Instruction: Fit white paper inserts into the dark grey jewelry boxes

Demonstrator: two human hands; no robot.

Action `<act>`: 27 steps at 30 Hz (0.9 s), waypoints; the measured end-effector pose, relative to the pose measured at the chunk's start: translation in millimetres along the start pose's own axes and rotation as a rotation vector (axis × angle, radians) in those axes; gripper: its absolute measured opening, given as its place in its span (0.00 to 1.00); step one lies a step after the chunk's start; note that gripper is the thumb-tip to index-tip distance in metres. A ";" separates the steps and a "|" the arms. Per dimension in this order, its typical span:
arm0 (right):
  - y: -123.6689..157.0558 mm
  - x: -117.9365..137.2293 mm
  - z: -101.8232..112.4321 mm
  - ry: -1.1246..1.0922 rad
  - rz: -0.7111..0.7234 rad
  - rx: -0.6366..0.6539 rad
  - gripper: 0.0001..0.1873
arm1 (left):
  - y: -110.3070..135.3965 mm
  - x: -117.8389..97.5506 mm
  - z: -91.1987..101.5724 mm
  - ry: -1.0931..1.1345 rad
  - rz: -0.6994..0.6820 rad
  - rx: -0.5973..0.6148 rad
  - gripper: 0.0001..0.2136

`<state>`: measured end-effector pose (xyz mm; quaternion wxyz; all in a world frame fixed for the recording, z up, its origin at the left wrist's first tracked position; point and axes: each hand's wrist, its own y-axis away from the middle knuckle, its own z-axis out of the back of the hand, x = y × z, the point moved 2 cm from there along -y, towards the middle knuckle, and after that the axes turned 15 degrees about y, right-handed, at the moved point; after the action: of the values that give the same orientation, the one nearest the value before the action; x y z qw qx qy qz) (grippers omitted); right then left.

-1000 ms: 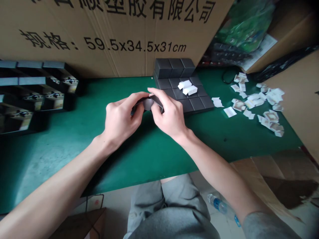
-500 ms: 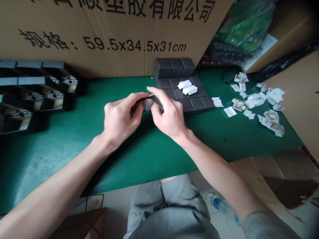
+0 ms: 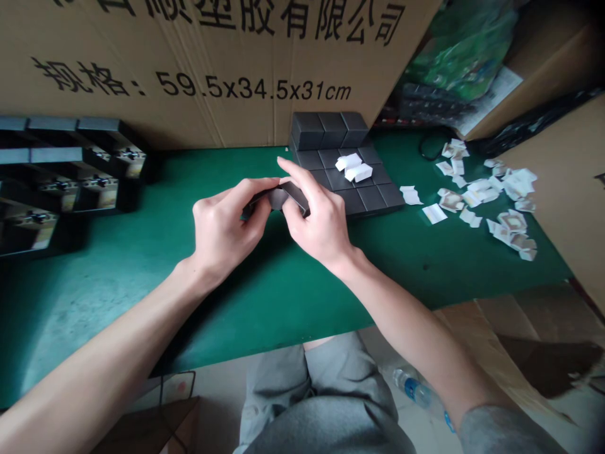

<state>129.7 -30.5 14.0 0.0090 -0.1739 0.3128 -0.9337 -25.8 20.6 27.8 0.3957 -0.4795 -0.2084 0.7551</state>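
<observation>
Both hands meet over the green table mat (image 3: 142, 252) and grip one small dark box (image 3: 280, 195) between them. My left hand (image 3: 222, 227) pinches its left end with curled fingers. My right hand (image 3: 317, 217) closes on its right end, forefinger stretched over the top. Most of the box is hidden by the fingers. Just behind my right hand lies a block of finished dark boxes (image 3: 340, 161), with folded white papers (image 3: 354, 168) resting on it.
A large printed carton (image 3: 212, 69) stands along the back. Black open boxes (image 3: 61, 176) are stacked at the left. Loose white paper slips (image 3: 491, 195) litter the mat at the right, beside a cardboard wall (image 3: 571, 189). A water bottle (image 3: 416, 391) lies on the floor.
Both hands stay closed on the small dark box and have shifted only slightly to the left; the view has nudged a little.
</observation>
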 end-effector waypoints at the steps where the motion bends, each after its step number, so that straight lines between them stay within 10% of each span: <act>1: -0.3 -0.3 0.0 -0.010 0.004 -0.005 0.27 | 0.2 0.3 -0.2 0.007 0.031 0.020 0.11; 27: -2.8 -0.7 0.1 -0.015 -0.010 0.060 0.35 | -2.3 2.4 -1.8 0.028 0.113 0.111 0.20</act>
<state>130.6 -28.2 15.4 0.0119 -0.1824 0.2836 -0.9414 -23.8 23.8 27.3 0.3812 -0.4785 -0.1330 0.7798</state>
